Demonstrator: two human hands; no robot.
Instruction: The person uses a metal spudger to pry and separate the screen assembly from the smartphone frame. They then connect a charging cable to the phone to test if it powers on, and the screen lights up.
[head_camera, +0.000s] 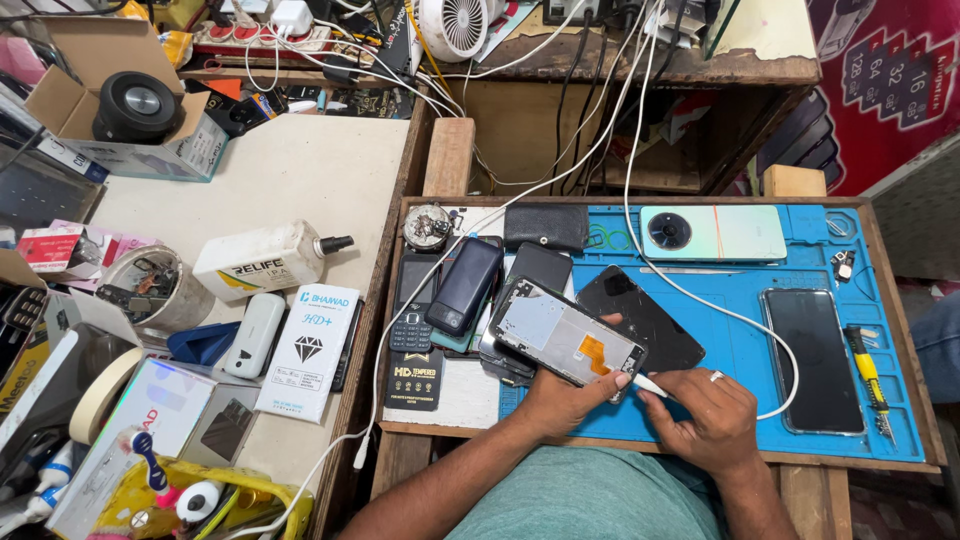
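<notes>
Cluttered repair worktop (450, 395), blue silicone mat (740, 350) near its front edge.
Your left hand (555, 400) grips an opened, backless phone (567, 340); your right hand (712, 418) pinches a white pen-like tool (648, 384).

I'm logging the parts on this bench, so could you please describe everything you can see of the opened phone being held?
The opened phone is a slim dark-framed slab with its back cover off, showing a pale grey inner plate and an orange flex strip near its lower right end. It is tilted above the blue mat, over a pile of other phones. The left hand grips its lower edge from beneath, and the right hand presses a white-tipped tool to its lower right corner.
</notes>
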